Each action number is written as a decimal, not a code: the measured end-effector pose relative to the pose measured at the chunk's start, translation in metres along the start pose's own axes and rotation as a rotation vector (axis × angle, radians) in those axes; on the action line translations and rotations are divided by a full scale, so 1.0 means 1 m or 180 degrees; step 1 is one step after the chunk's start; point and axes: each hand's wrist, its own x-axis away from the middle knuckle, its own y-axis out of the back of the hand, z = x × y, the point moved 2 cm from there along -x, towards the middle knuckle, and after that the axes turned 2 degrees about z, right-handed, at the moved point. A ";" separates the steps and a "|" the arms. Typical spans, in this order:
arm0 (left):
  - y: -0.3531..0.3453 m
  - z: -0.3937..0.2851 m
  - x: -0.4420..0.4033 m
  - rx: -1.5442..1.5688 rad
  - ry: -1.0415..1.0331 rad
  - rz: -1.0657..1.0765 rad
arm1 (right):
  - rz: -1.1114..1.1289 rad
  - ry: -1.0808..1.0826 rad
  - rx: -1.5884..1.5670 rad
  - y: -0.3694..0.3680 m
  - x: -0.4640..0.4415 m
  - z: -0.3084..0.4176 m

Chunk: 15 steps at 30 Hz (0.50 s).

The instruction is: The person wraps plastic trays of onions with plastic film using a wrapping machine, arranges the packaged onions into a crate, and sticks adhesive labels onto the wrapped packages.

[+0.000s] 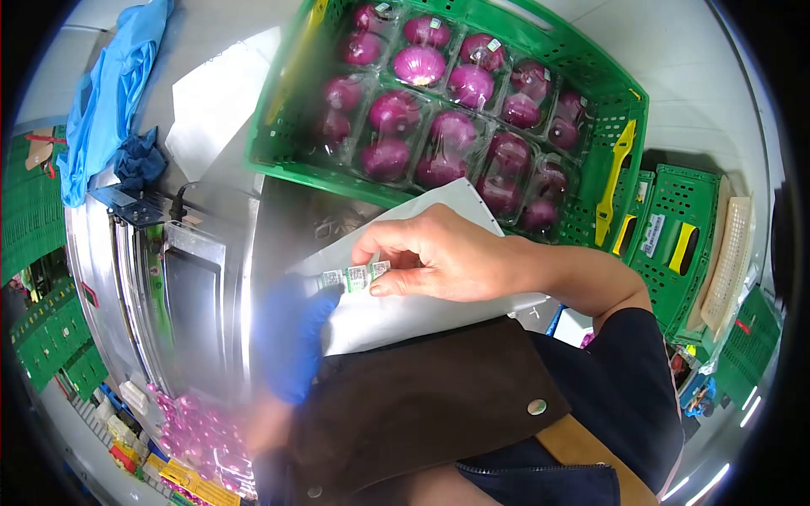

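Note:
My right hand (447, 257), bare, pinches a short row of small white-and-green printed labels (356, 278) between thumb and fingers. The labels carry square codes. At the row's left end is my left hand (291, 337) in a blue glove, its fingertips at or touching the leftmost label. Motion smears that glove, so its grip is unclear. Below both hands lies a white sheet (380, 325). Beyond them stands a green crate (337, 187) holding several clear plastic packs of red onions (419, 66), some with a small label on top.
A metal machine with a dark panel (192, 287) stands at my left. Blue plastic (114, 93) hangs at the upper left. More green crates (688, 244) are stacked at right. Pink-purple packs or netting (198, 434) lie at lower left.

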 end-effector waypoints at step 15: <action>0.007 0.014 -0.010 -0.0092 -0.0677 -0.0236 | -0.0196 0.0066 -0.0173 0.018 -0.002 -0.013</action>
